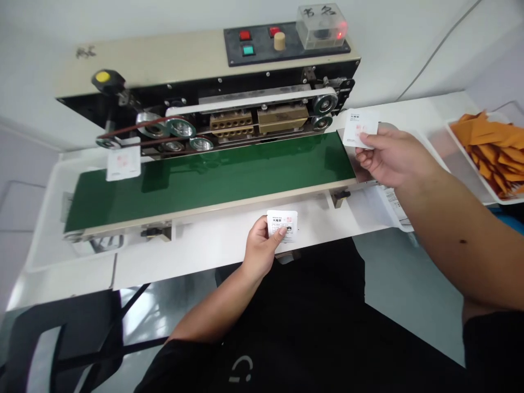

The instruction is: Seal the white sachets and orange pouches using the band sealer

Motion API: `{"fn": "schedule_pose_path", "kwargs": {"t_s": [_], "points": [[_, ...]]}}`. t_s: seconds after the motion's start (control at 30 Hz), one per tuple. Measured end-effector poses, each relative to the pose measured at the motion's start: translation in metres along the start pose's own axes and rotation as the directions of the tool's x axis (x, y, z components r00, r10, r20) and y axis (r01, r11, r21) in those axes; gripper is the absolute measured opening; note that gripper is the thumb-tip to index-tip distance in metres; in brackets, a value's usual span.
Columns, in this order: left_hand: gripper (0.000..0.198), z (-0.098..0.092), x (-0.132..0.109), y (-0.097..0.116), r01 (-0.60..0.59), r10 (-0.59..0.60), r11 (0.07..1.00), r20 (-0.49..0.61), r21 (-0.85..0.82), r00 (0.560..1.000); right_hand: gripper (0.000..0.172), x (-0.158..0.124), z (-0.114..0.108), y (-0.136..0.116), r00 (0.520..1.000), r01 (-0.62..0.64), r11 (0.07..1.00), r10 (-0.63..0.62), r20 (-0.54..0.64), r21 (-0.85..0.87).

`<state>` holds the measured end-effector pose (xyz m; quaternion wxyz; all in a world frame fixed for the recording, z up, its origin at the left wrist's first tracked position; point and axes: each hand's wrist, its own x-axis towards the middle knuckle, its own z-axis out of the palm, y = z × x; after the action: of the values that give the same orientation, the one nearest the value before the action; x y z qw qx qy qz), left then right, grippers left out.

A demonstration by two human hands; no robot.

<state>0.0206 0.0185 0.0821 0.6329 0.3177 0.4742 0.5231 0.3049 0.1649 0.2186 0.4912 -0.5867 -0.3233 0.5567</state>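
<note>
A band sealing machine point(213, 60) stands on a white table, its green conveyor belt point(213, 174) running left to right. My right hand point(388, 158) is closed on a small white printed sachet point(357, 128) held at the belt's right end, beside the sealer's intake wheels. Nearer me, my left hand point(262, 245) pinches a second white sachet point(283, 224) just in front of the conveyor's front edge. A third white sachet point(123, 164) lies at the belt's far left end, under the machine's rollers.
A white tray point(470, 164) of orange packets point(495, 147) sits at the right. The control panel point(282, 41) on top carries red and green buttons, a knob and a clear box. A white bin point(49, 218) is at the belt's left end. A black chair point(61, 338) is at lower left.
</note>
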Motion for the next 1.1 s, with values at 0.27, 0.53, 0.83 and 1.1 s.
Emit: {"fn": "schedule_pose_path", "kwargs": {"t_s": [0.27,0.53,0.83,1.1], "points": [[0.041,-0.007,0.003,-0.003,-0.004,0.003,1.000,0.036,0.008,0.999,0.020,0.029,0.006,0.002,0.997,-0.072,0.994,0.073,0.010,-0.081],[0.043,-0.006,0.005,0.001,0.000,-0.001,1.000,0.037,0.019,0.999,0.016,0.035,0.032,0.001,0.994,-0.107,0.989,0.107,-0.005,-0.101],[0.040,-0.005,0.003,0.004,-0.010,0.008,0.999,0.051,0.046,0.999,0.022,0.016,0.023,0.007,1.000,0.026,0.990,-0.027,-0.002,-0.137],[0.032,0.005,0.004,0.018,-0.189,0.179,0.966,0.072,0.173,0.981,0.029,-0.086,0.007,0.059,0.994,0.084,0.996,-0.082,0.077,-0.019]]}}
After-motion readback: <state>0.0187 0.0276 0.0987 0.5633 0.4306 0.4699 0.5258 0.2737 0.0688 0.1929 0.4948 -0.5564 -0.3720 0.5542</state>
